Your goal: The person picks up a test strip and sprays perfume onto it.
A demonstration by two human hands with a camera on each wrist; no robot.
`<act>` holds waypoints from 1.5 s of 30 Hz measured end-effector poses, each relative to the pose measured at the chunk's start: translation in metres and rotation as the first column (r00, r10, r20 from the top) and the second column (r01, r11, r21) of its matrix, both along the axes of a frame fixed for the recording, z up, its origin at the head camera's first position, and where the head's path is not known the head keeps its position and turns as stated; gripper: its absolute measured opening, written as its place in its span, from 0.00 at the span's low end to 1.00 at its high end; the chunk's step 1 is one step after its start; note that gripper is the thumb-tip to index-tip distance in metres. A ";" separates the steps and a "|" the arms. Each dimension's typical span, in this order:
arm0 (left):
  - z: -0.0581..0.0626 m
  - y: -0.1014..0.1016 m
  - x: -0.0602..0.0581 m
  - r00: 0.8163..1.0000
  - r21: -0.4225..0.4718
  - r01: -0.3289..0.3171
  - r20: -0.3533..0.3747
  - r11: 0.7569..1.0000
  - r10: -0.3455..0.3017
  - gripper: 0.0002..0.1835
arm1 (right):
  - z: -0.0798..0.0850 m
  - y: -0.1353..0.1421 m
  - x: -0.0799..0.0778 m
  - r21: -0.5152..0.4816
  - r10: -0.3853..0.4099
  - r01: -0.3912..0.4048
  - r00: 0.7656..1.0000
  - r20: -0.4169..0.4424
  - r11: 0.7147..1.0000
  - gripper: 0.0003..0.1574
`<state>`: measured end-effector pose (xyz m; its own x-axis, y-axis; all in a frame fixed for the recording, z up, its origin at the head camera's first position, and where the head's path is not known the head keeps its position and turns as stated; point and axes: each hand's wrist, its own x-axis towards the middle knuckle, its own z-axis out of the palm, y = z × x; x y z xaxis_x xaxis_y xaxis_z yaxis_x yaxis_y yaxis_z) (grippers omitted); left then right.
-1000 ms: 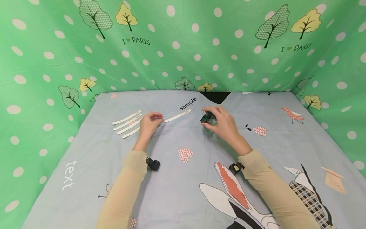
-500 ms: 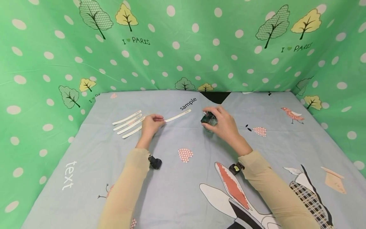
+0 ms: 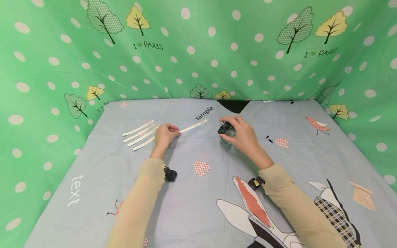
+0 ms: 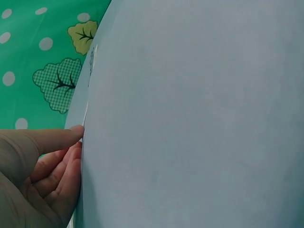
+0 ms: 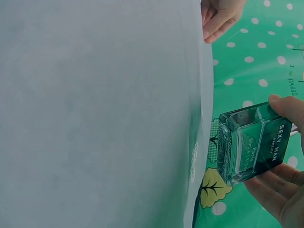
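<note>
My left hand point(image 3: 165, 137) pinches the near end of a white paper scent strip point(image 3: 194, 126), which lies slantwise on the cloth with small print at its far end. In the left wrist view the thumb point(image 4: 61, 138) and fingertips meet at the strip, seen nearly edge-on. A green glass perfume bottle point(image 5: 254, 142) is gripped by its sides in my right hand point(image 3: 243, 134). It is tilted above the cloth near the strip's far end, and "SEXY MAN" is printed on it. Several more strips point(image 3: 138, 128) lie side by side left of my left hand, partly hidden by it.
The table has a grey-blue cloth point(image 3: 183, 193) printed with hearts, birds, words and a rabbit. Green dotted curtains point(image 3: 198, 51) close off the back and both sides. A black wrist camera point(image 3: 170, 174) sits on the left cuff, another point(image 3: 255, 182) on the right.
My left hand has shifted slightly right, its fingertips now over the near end of the single strip. My right hand and the perfume bottle have stayed in place.
</note>
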<state>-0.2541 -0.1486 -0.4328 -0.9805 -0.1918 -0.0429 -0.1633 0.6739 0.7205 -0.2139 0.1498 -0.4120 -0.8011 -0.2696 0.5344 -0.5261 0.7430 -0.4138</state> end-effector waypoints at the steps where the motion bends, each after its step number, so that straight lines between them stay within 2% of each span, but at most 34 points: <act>1: 0.000 0.000 0.000 1.000 -0.008 0.000 0.000 1.000 0.000 0.11 | 0.000 0.000 0.000 -0.001 -0.001 0.001 1.000 0.002 1.000 0.34; 9: 0.000 0.001 0.000 1.000 -0.035 0.008 0.005 0.999 -0.008 0.10 | 0.000 0.000 0.001 -0.006 -0.004 0.004 1.000 0.015 1.000 0.34; 21: 0.001 0.002 -0.004 0.998 -0.073 0.034 0.052 0.997 -0.030 0.08 | 0.000 0.000 0.000 -0.004 -0.006 0.006 1.000 0.010 1.000 0.34; 33: 0.001 0.002 -0.002 0.999 -0.051 0.014 0.045 0.999 -0.012 0.07 | -0.002 0.000 0.000 -0.009 -0.008 0.008 1.000 -0.003 1.000 0.34; 45: 0.002 -0.004 0.001 0.998 0.029 0.025 0.056 0.999 -0.027 0.10 | -0.001 0.000 0.000 -0.008 -0.006 0.006 1.000 0.001 1.000 0.34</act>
<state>-0.2536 -0.1530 -0.4307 -0.9810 -0.1641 -0.1031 -0.1867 0.6577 0.7298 -0.2137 0.1500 -0.4129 -0.8030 -0.2605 0.5361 -0.5214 0.7429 -0.4199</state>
